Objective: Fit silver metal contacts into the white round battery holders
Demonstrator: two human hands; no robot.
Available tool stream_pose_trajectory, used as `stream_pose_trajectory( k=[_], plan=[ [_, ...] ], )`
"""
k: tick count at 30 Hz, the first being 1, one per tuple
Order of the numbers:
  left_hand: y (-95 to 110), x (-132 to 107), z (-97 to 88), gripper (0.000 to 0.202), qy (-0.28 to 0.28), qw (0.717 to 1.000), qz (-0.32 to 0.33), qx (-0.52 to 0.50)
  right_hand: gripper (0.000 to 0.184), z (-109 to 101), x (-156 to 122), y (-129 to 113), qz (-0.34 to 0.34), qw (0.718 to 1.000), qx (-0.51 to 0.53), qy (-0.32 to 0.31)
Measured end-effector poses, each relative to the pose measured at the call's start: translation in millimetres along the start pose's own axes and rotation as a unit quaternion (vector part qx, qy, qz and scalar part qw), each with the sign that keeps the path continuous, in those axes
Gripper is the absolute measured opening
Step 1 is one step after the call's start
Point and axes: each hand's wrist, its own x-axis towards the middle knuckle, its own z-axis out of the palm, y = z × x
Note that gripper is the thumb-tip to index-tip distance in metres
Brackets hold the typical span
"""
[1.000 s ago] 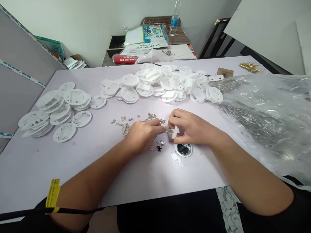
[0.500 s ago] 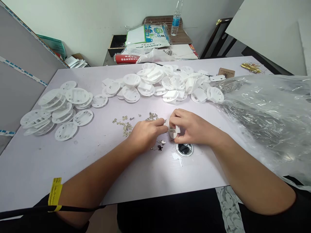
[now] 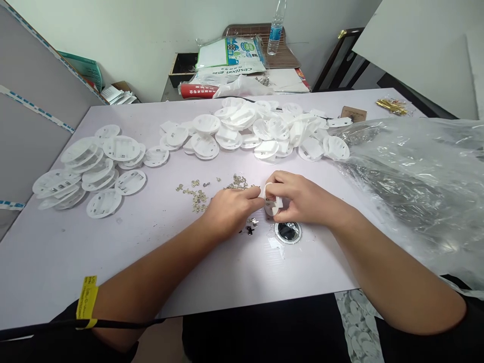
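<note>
My right hand [image 3: 302, 201] grips a small white plastic round holder [image 3: 273, 204] with its fingers wrapped around it. My left hand [image 3: 230, 214] reaches across from the left, its pinched fingertips pressed against the holder's upper edge. Whatever lies between those fingertips is hidden. Small silver metal clips [image 3: 197, 199] lie scattered on the table just beyond my left hand, and a few more [image 3: 249, 227] lie under it. A round white piece with a black centre [image 3: 288, 232] lies just below my right hand.
Several white plastic discs lie in heaps on the pale table [image 3: 75, 262] at the left and far side. A large clear plastic bag [image 3: 412, 186] covers the right side. Gold strips [image 3: 391, 106] and a brown card [image 3: 353, 114] lie at the far right.
Both hands have shifted slightly right, and the holder has turned a little in my fingers. The small metal piece seen earlier at the pinch no longer shows.
</note>
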Motion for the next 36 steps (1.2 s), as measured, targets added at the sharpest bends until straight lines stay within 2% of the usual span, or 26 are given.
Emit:
stream_pose_trajectory(
  k=[12, 23, 27, 29, 32, 34, 36],
  plan=[
    [3, 3, -0.9, 0.028, -0.003, 1.0, 0.012, -0.015, 0.021, 1, 0, 1, 0.001, 1.0, 0.017, 0.013],
    [3, 2, 0.5, 0.028, -0.018, 1.0, 0.004, -0.008, 0.018, 1, 3, -2, 0.0, 1.0, 0.023, 0.014],
    [2, -1, -3.4, 0.029, -0.015, 0.999, 0.035, 0.017, 0.017, -2, 1, -1, 0.009, 1.0, 0.03, 0.004],
    [1, -3, -7.4, 0.03, 0.004, 0.999, 0.045, 0.015, 0.018, -5, 0, 0, 0.015, 0.999, 0.04, 0.005],
    [1, -5, -13.9, 0.023, 0.085, 0.992, -0.016, -0.093, 0.019, -8, 1, 1, 0.047, 0.993, 0.085, 0.073],
    [1, -5, -16.8, 0.019, 0.14, 0.967, -0.067, -0.202, 0.017, -6, 3, 0, 0.083, 0.973, 0.18, 0.116],
    [-1, -4, -17.9, 0.018, 0.178, 0.939, -0.084, -0.284, 0.012, -1, 7, -4, 0.1, 0.933, 0.334, 0.092]
  ],
)
